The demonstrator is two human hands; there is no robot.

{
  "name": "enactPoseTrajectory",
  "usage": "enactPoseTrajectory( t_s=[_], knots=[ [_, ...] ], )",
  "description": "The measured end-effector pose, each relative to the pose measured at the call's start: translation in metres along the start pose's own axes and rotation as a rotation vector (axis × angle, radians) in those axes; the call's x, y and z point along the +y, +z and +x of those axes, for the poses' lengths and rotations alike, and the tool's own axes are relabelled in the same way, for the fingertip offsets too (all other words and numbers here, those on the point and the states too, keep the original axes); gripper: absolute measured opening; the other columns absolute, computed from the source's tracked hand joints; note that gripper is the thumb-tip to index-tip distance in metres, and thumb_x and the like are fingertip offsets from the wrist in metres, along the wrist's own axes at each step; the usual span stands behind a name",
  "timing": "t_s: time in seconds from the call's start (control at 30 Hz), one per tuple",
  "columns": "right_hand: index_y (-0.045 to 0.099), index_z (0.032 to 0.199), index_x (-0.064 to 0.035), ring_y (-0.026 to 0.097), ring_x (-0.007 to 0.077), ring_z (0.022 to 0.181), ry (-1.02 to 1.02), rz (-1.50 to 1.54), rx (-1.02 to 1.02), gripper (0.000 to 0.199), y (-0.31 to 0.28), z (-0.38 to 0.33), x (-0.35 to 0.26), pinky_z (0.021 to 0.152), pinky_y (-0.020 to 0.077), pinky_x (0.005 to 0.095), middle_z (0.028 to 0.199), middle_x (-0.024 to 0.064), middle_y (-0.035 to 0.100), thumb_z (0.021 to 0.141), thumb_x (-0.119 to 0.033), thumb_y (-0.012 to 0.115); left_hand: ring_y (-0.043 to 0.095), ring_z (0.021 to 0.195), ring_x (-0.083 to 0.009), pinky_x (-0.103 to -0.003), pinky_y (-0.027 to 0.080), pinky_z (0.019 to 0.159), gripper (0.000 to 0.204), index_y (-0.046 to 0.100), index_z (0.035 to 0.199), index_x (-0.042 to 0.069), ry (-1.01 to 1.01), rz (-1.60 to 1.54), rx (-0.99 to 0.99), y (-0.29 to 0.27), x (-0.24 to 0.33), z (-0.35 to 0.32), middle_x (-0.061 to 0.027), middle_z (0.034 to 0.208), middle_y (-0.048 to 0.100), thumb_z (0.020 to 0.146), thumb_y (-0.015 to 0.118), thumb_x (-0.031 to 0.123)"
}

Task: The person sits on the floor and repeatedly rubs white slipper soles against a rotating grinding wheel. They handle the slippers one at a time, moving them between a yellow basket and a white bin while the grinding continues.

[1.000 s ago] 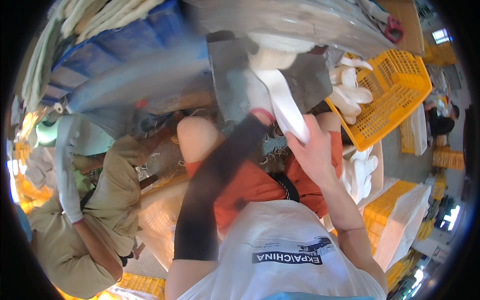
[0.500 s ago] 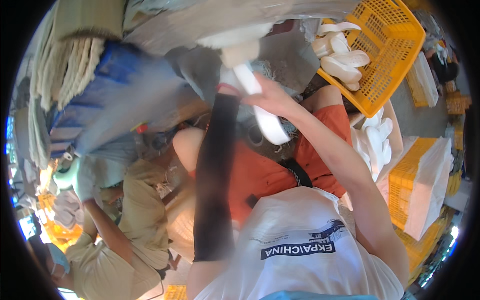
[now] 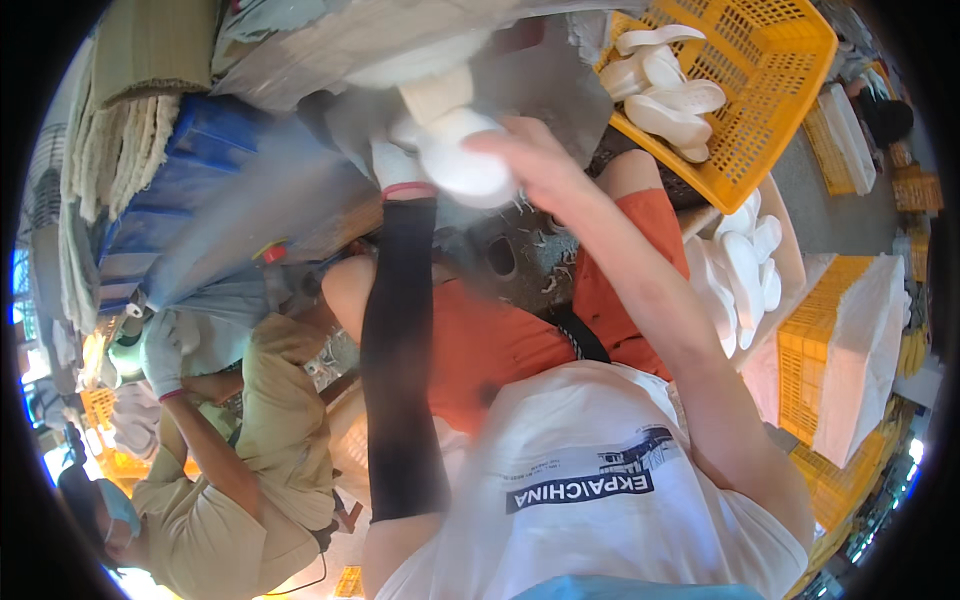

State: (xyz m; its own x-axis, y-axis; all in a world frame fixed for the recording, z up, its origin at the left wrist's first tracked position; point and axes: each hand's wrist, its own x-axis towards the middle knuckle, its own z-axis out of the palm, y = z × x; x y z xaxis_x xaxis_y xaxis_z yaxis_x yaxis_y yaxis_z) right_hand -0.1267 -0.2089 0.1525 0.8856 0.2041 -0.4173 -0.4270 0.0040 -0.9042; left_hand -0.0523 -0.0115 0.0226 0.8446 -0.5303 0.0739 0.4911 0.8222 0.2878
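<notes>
A white shoe sole (image 3: 468,172), blurred by motion, is held up between both hands at the rim of a cream-coloured wheel (image 3: 437,94). My left hand (image 3: 393,165), in a white glove below a black sleeve, grips its left side; the fingers are partly hidden behind the sole. Bare, my right hand (image 3: 545,170) is closed on the right side, fingers lying over its top. The sole's near end faces me, so most of its length cannot be made out. Whether it touches the wheel is hard to tell.
A yellow crate (image 3: 770,110) with several white soles (image 3: 672,110) stands at the upper right. More white soles (image 3: 742,265) lie below it, beside yellow crates (image 3: 815,350). At left, a co-worker (image 3: 225,480) sits near a blue panel (image 3: 190,180). Brown cloth strips (image 3: 130,150) hang above.
Both hands have moved slightly up and left with the sole. It was slanting lengthwise toward me; now it is turned end-on, closer under the wheel.
</notes>
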Motion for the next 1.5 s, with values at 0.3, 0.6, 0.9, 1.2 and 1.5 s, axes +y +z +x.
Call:
enactPoseTrajectory(
  t_s=[0.3,0.6,0.9,1.2,1.5],
  knots=[
    [0.061,0.127,0.0083,0.068,0.0163,0.097,-0.190,0.460,-0.180,0.048,0.012,0.023,0.039,0.086,0.0533,0.0324,0.110,0.0100,0.071,0.090,-0.019,0.074,0.059,0.131,-0.0303,-0.046,0.047,0.112,0.064,0.043,0.153,0.003,0.228,0.205,0.617,0.029,-0.016,-0.001,-0.0170,0.152,0.053,0.110,0.042,0.052],
    [0.065,0.133,0.0037,0.069,0.0205,0.106,-0.126,-0.240,-0.069,0.058,-0.129,0.002,0.062,0.097,0.0511,0.0319,0.119,0.0116,0.073,0.086,-0.025,0.081,0.066,0.122,-0.0356,-0.042,0.051,0.103,0.060,0.055,0.143,0.000,0.584,2.030,0.386,0.026,-0.084,0.002,-0.0236,0.129,0.068,0.104,0.056,0.046],
    [0.051,0.146,0.0094,0.055,0.0319,0.138,-0.042,-0.253,-0.069,0.078,-0.038,0.067,0.073,0.117,0.0414,0.0426,0.144,0.0278,0.059,0.090,-0.039,0.077,0.060,0.125,-0.0339,-0.043,0.048,0.109,0.056,0.052,0.147,0.003,0.170,0.837,0.178,-0.010,-0.002,0.009,-0.0220,0.141,0.059,0.111,0.038,0.044],
    [0.063,0.130,0.0088,0.072,0.0232,0.101,-0.110,-0.120,0.022,0.060,-0.020,0.026,0.033,0.086,0.0573,0.0346,0.111,0.0172,0.075,0.090,-0.034,0.077,0.062,0.122,-0.0299,-0.045,0.051,0.106,0.052,0.051,0.146,0.001,0.308,0.796,0.263,0.000,-0.053,-0.009,-0.0160,0.137,0.062,0.112,0.040,0.039],
    [0.069,0.112,0.0128,0.075,0.0314,0.093,-0.243,-0.205,-0.067,0.077,-0.026,0.020,0.020,0.078,0.0580,0.0403,0.092,0.0255,0.075,0.073,-0.052,0.082,0.051,0.138,-0.0303,-0.050,0.035,0.120,0.081,0.047,0.152,0.004,0.214,1.272,0.272,0.031,-0.033,-0.010,-0.0157,0.150,0.055,0.093,0.066,0.056]
  ],
)
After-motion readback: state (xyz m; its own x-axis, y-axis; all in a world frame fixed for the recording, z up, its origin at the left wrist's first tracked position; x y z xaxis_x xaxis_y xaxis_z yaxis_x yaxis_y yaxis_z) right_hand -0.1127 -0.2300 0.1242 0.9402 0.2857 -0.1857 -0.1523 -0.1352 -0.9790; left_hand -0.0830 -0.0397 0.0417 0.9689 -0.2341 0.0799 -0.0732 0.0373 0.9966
